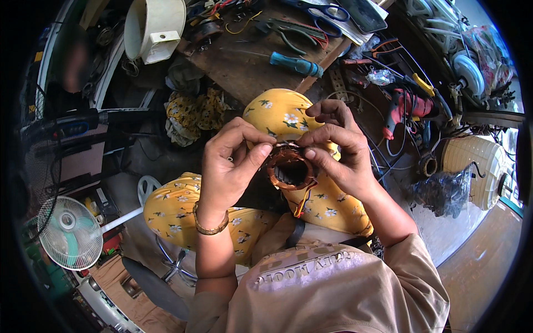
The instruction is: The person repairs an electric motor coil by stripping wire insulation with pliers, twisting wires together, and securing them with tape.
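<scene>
A ring-shaped motor stator (291,186) with copper windings rests against my lap, its round opening facing up. Red, yellow and blue lead wires (302,204) hang from its lower right side. My left hand (227,161) is closed in a pinch, thumb against forefinger, at the stator's far left rim; the small thing in that pinch is hard to make out. With thumb and forefinger, my right hand (343,155) grips the far right rim, its other fingers curled and raised. Between the fingertips a small pale strip shows at the far rim. Yellow flowered cloth (327,212) covers my legs beneath.
Ahead stands a wooden bench (222,61) with a blue screwdriver (297,64), pliers (286,33), scissors (327,14) and a phone (363,14). A red power drill (408,108) lies at right among cables. A fan (69,233) is at left, a white housing (155,25) far left.
</scene>
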